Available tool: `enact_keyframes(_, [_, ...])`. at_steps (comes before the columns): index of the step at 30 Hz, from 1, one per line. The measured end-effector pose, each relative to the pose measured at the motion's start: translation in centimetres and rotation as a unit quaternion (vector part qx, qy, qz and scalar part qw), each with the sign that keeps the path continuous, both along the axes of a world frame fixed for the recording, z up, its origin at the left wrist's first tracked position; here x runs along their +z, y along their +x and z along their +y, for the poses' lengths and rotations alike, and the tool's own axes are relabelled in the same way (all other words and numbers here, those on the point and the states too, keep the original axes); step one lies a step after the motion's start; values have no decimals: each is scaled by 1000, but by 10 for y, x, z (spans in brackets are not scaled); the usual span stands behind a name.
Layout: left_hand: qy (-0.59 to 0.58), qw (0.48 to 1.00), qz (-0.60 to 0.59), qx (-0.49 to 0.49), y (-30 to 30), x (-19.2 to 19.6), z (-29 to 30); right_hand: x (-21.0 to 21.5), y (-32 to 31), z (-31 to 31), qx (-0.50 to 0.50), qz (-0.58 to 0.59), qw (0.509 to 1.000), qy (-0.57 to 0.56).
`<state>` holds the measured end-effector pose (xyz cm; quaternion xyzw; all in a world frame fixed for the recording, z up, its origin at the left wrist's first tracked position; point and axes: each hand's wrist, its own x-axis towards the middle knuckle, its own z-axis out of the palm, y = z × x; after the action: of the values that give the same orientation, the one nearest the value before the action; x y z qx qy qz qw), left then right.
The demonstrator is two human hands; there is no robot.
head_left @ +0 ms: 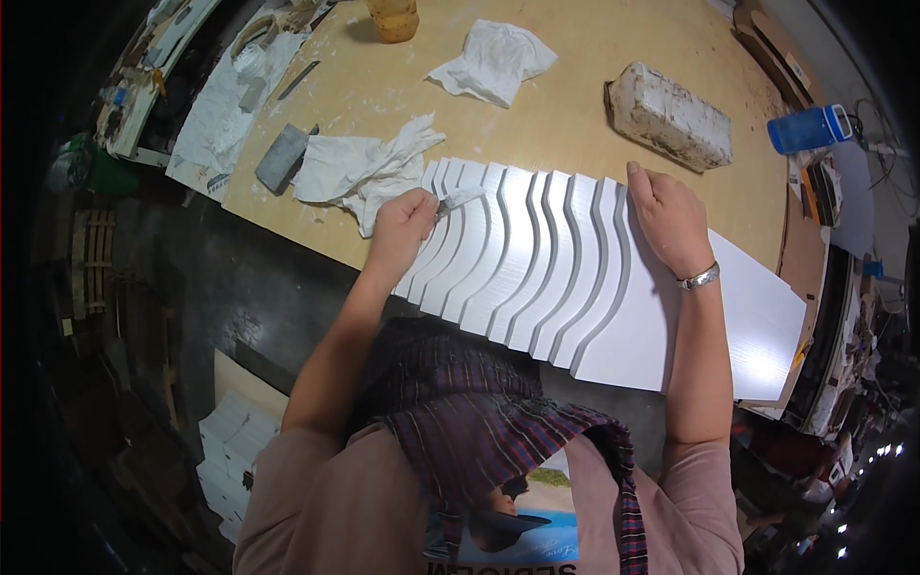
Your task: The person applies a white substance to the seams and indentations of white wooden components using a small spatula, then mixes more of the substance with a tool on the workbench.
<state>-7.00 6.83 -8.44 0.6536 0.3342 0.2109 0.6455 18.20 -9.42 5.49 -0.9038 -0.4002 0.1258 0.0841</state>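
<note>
Left hand (pixel 402 222) pinching small scraper (pixel 458 200), right hand (pixel 669 217) flat, open on wavy white panel (pixel 537 259)

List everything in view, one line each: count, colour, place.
wavy panel: one, white, ribbed, front edge of table, overhanging
table: one, light wood, smeared white
small tool: one, pale, in left hand, tip on panel
rags: two, white, crumpled, one left of panel, one at top centre
sanding block: one, grey, left of near rag
brick-shaped block: one, whitish, dirty, behind panel
jar: one, amber, top edge
container: one, blue, right edge
stacked pieces: several, white, on floor lower left
left hand: grips tool
right hand: flat on panel, wristwatch
</note>
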Motion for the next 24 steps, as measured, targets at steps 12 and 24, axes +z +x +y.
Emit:
enact_keyframes(12, [42,999,-5,-5,-4,11,-4,-3,1,-1,-4,-4,1000,2])
enact_keyframes(24, [334,936,-11,-111,-11,22,13,-1,0,-1,-4,1,1000,7])
